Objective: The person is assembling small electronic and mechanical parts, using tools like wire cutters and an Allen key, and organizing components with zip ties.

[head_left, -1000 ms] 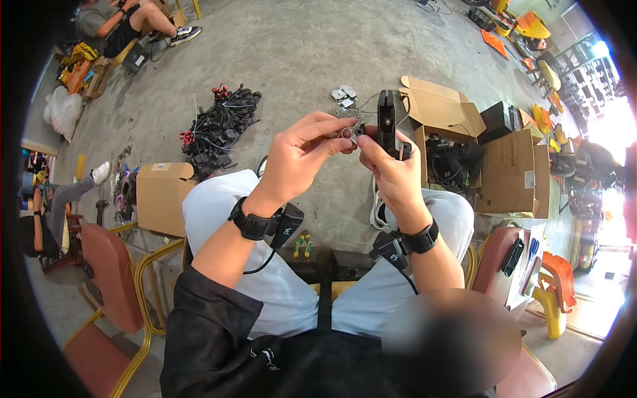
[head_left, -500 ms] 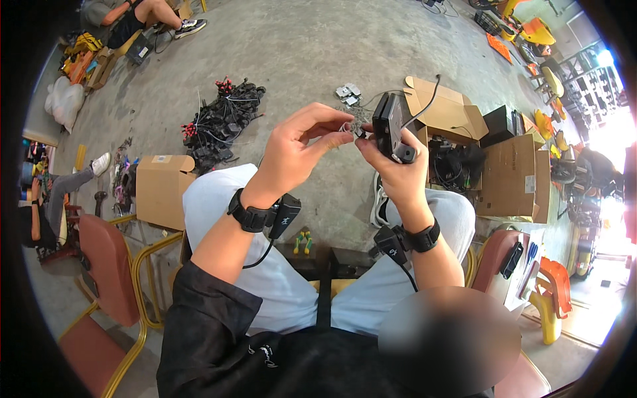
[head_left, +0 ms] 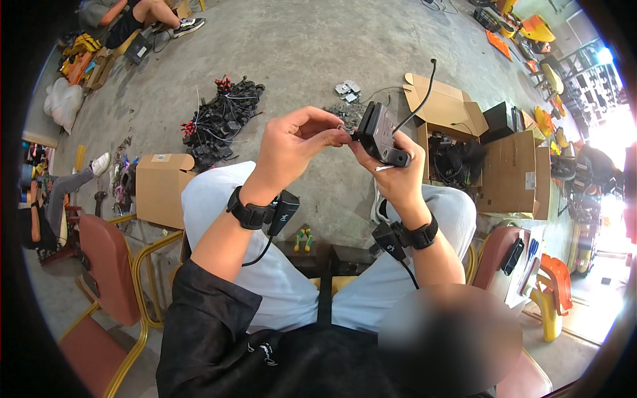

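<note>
In front of me my right hand [head_left: 396, 174] grips a dark, box-shaped electronic device [head_left: 380, 136] from below, with my fingers behind it. From the device a thin black cable [head_left: 421, 105] rises up and to the right. The thumb and fingers of my left hand [head_left: 292, 149] pinch together just left of the device. Whatever small part sits between those fingertips is too tiny to make out. A small white sliver [head_left: 383, 168] shows at my right palm under the device.
On the floor ahead lie a heap of black cabled parts [head_left: 225, 123] and small silvery pieces [head_left: 348, 89]. Open cardboard boxes stand left [head_left: 164, 192] and right [head_left: 507, 176]. Green-and-yellow pliers [head_left: 304, 240] lie between my knees. Another person [head_left: 149, 13] sits at the far left.
The device has tipped and shifted slightly left and down in my right hand, showing more of its face. My left fingertips have moved slightly left and stay pinched.
</note>
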Available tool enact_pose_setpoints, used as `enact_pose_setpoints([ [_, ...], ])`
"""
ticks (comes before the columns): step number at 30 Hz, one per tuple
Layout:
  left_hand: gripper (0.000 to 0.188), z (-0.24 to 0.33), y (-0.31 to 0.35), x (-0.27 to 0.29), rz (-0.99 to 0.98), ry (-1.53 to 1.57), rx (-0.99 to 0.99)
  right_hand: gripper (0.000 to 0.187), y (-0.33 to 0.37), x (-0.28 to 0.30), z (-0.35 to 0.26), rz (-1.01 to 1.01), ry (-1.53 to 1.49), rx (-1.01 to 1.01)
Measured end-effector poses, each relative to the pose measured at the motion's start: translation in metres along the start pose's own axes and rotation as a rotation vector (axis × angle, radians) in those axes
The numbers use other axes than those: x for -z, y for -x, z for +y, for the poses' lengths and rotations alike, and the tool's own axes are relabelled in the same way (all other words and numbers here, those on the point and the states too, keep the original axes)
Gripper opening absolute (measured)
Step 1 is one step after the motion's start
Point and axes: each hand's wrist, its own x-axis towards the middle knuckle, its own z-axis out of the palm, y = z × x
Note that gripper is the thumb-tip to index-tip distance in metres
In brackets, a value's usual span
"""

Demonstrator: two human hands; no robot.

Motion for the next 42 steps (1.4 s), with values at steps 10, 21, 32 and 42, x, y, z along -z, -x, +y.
enact_pose_setpoints([
  [10,0.022,0.001,-0.001,-0.003,-0.014,-0.011,0.003,0.023,-0.003,-0.003,0.002,0.071,-0.117,-0.072],
  [21,0.018,-0.003,-0.002,-0.008,0.011,0.176,0.088,0.022,-0.005,-0.001,0.003,0.037,-0.158,-0.128],
  [32,0.014,-0.002,-0.003,-0.005,0.025,0.197,0.095,0.022,-0.007,0.001,0.003,-0.023,-0.22,-0.226],
  [42,0.017,-0.003,-0.003,-0.003,-0.005,0.245,0.144,0.022,-0.005,-0.004,0.009,0.037,-0.174,-0.174],
])
